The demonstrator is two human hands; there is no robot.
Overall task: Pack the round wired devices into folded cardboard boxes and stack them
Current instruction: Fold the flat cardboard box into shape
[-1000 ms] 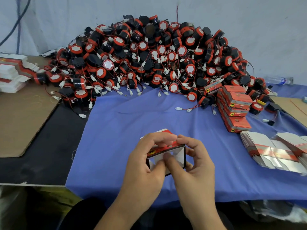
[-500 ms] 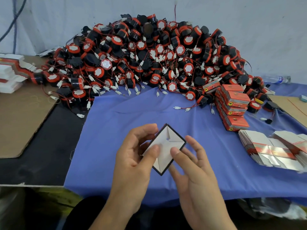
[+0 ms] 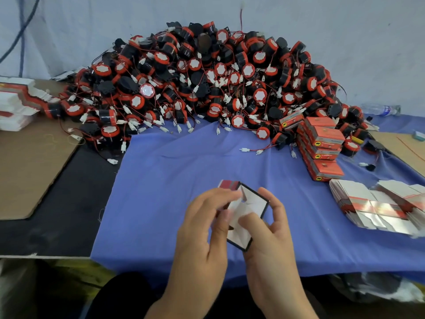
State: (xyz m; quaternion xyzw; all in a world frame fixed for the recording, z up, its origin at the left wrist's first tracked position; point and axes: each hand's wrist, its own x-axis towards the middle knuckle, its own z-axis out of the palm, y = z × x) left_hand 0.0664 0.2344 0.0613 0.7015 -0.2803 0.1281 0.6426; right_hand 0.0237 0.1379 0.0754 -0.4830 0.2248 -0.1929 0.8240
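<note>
Containers first. One small cardboard box (image 3: 247, 210) is held in the air over the blue cloth (image 3: 172, 180), on the near side of the pile of round wired devices (image 3: 207, 84) and well apart from it. Its open end faces up at us. We see white inner walls and folded white flaps, and no device inside. A red flap stands at its far left corner.

At the right foot of the pile a leaning stack of closed red boxes (image 3: 322, 143) touches the outermost devices; what they hold is hidden. Nearer than that stack, to the right of the pile, lie flat unfolded box blanks (image 3: 372, 206), fanned out. More flat blanks (image 3: 16, 104) sit at the pile's left edge, beside a brown cardboard sheet (image 3: 30, 166). A water bottle (image 3: 379, 109) lies on its side behind the pile's right end.

Orientation. The black-edged mouth of the held box reads as a tilted rectangle. Its long axis runs from us toward the pile, with the far end leaning slightly right.

Grip. The left hand (image 3: 202, 231) has its fingers curled against the box's left wall; it is blurred, so finer contact is unclear. The right hand (image 3: 269, 236) curls its fingers round the right wall, thumb pressed onto the white inner flap. Both hands hold the box.
</note>
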